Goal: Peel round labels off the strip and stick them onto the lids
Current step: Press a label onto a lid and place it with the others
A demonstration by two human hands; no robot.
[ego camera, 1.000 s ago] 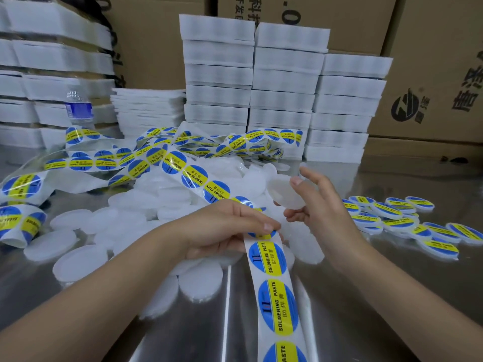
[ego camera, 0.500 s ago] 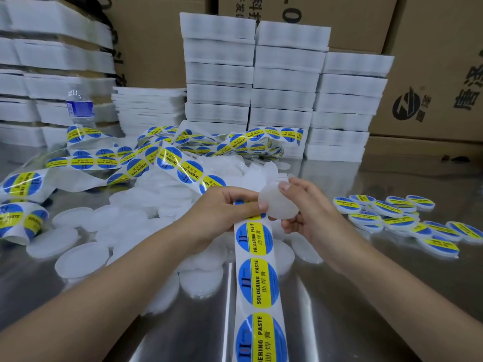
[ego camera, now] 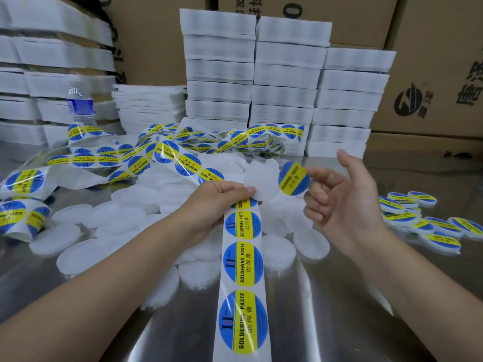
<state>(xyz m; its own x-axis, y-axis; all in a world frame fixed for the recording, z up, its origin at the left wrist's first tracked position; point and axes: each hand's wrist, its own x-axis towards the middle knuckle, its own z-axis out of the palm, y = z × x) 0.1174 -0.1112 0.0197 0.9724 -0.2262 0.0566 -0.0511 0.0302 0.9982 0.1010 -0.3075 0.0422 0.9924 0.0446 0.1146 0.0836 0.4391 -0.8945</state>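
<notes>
My left hand [ego camera: 214,202] grips the label strip [ego camera: 243,278], which runs down from it toward me with blue-and-yellow "SOLDERING PASTE" labels on it. The same hand's fingertips hold a plain white lid [ego camera: 261,178] upright above the strip. Just right of that lid, a peeled round label [ego camera: 294,178] hangs at the tip of my right hand's [ego camera: 342,205] curled index finger. That hand's thumb is raised away from the label. The label and the lid are a small gap apart.
Plain white lids [ego camera: 125,220] lie heaped on the steel table [ego camera: 339,309] under and left of my hands. Labelled lids [ego camera: 420,223] lie at the right. Loose strip [ego camera: 86,159] coils at the back left, near a water bottle [ego camera: 79,103], white stacked packs [ego camera: 251,74] and cartons.
The white lid has passed from my right hand to my left, which still grips the strip. My right hand has peeled a label off and drawn it to the right.
</notes>
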